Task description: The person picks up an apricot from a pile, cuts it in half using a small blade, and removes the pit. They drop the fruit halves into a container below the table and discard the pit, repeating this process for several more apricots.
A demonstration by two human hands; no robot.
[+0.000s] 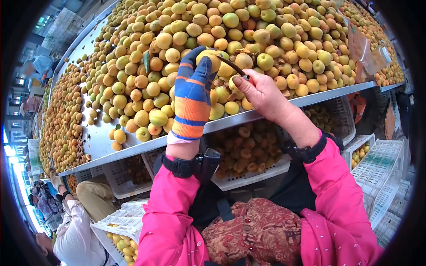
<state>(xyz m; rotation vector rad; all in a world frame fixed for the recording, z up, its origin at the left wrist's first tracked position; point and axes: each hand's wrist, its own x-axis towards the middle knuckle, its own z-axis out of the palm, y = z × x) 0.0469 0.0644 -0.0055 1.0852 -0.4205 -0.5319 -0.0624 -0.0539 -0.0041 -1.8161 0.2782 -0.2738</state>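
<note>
My left hand, in a blue and orange striped glove, is closed around a yellow apricot over the heap. In my bare right hand is a small knife with a dark, slim blade, its tip close to that apricot. A yellow-green apricot shows right below my right thumb, overlapping the hand. Under and behind both hands lies a large heap of apricots, yellow, orange and partly green.
The heap spreads over a metal table with a raised front edge. Beneath it stands a white crate of halved apricots. More crates stand at the right. Another person sits at the left beside a crate of apricots.
</note>
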